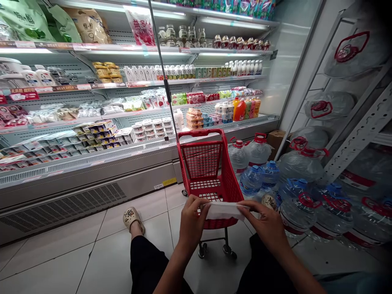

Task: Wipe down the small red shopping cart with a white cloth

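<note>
A thin white strip (226, 210) stretches between my two hands; it could be paper or tissue, and I cannot tell which. My left hand (192, 222) pinches its left end between thumb and fingers. At the other end, my right hand (266, 223) grips it with thumb and forefinger. Just beyond and below the strip stands a red shopping cart (233, 183), its basket showing a bare grid floor. Both hands are held over the cart's near end, which is partly hidden behind them.
A refrigerated display case (147, 171) with dairy cups, bottles and bags runs along the left and front. Large water bottles (251, 179) crowd the floor right of the cart, beside a metal rack (346, 151). My feet straddle the pale tiles (107, 261).
</note>
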`<act>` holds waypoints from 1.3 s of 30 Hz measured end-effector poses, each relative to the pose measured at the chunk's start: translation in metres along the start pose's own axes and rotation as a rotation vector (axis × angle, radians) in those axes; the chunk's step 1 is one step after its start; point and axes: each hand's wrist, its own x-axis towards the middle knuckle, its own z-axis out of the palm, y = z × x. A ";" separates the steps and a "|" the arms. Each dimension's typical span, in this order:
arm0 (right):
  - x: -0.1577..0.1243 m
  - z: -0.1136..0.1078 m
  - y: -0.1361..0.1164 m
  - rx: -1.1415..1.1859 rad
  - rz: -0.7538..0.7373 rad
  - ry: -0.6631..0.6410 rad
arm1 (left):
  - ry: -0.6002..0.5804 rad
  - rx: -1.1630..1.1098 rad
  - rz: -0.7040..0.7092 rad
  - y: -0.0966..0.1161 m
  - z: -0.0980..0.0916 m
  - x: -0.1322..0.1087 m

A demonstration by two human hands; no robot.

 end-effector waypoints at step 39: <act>-0.007 0.000 -0.038 0.383 0.263 -0.266 | -0.268 -0.188 -0.080 0.035 -0.005 -0.004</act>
